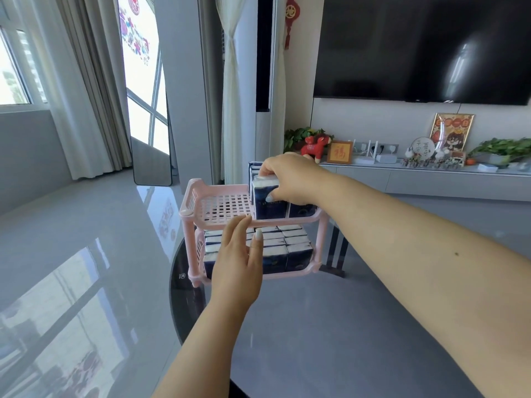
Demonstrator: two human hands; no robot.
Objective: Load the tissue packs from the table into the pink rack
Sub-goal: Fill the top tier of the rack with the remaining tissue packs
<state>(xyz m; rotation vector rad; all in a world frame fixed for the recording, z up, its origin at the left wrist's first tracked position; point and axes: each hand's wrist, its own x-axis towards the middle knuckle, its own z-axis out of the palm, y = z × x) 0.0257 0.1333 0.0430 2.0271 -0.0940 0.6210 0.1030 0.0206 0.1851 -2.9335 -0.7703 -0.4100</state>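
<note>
A pink two-tier rack (201, 209) stands on the round dark glass table (330, 326). Its lower shelf is full of navy-and-white tissue packs (275, 254). On the right side of the top shelf stand several more packs. My right hand (290, 179) grips the front one of these, a tissue pack (268, 202), from above with fingers curled over its top. My left hand (237, 254) is in front of the rack with straight fingers touching the top shelf's front rim, holding nothing. The left part of the top shelf is bare grid.
The rack stands near the table's far edge, with shiny grey floor (71, 239) beyond and to the left. A standing mirror (152, 156) leans at the back. A TV (425, 47) hangs above a low cabinet (431, 179) with ornaments at the right.
</note>
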